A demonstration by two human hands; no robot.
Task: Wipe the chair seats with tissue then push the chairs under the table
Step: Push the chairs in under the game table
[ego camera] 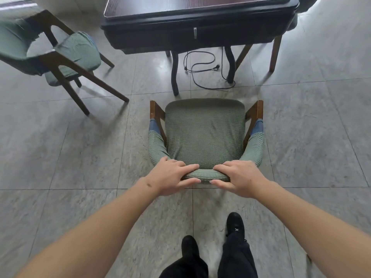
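A chair with a green fabric cover (204,133) stands on the floor in front of me, its seat facing the dark table (152,33) a short way ahead. My left hand (172,177) and my right hand (239,178) both grip the top of its curved backrest, fingers over the inner side and thumbs on the outer side. No tissue shows in either hand. A second green chair (76,51) stands at the left, turned sideways and away from the table.
A black power cable (202,71) lies looped on the tiled floor between the table legs. Legs of another chair (275,53) show under the table's right side. My two black shoes (234,223) are just behind the near chair.
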